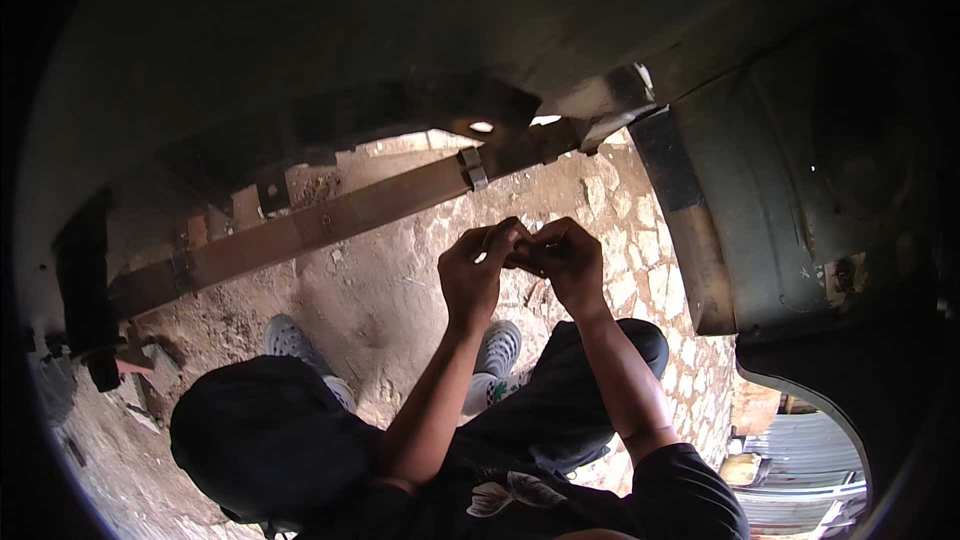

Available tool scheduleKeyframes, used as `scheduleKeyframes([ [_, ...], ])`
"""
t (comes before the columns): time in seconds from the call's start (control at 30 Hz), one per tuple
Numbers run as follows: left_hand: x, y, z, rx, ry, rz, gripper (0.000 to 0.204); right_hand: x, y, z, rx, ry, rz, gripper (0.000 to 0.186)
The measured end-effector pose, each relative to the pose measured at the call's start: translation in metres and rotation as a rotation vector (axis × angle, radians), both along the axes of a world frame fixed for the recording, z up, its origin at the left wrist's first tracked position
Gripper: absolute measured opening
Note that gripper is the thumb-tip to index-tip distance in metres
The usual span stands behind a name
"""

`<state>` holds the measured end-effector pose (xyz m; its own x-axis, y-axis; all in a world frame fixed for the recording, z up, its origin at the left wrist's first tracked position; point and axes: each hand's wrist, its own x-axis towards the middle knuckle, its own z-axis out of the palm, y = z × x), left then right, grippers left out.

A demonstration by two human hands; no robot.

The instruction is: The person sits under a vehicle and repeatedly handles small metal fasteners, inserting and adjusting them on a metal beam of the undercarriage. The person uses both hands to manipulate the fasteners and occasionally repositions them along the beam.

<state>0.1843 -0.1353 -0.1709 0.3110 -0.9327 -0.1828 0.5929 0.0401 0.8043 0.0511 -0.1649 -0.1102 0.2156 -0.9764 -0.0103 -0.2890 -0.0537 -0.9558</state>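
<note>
Small dark piece (528, 260), one, too shadowed and too covered by fingers for its kind to be told; located between the fingertips of both hands, in front of the seated or crouching person's knees. Long axis: seemingly slanted down to the right, not certain. Left hand (470, 275): at the piece's left end, thumb and fingers drawn to a narrow pinch on it. Right hand (574, 265): at its right side, fingers curled in and likewise pinched on it; neither hand is clearly nearer. Leaf spring (330, 222), rusty brown, running obliquely beyond the hands, with a clamp (472, 169) around it; piece and hands appear apart from both, though depth is hard to judge. Curved metal body (755, 210), grey-green, to the right. Surface: bare earth ground (370, 290), giving way to stone paving (640, 260) on the right. Footwear: grey perforated clogs (499, 348). Surroundings: dark vehicle underside (330, 30) above; corrugated sheet metal (800, 450), lower right, seen through an opening.
</note>
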Motion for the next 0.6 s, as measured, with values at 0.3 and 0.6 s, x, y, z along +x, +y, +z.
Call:
scheduleKeyframes([
  [0.3, 0.005, 0.001, -0.015, -0.1, 0.041, -0.042, 0.023, -0.005, -0.009, -0.008, 0.106, 0.089, 0.014, 0.023],
  [0.6, 0.007, -0.008, -0.013, -0.032, 0.144, -0.005, 0.025, -0.006, -0.019, -0.012, 0.193, 0.071, 0.126, 0.024],
])
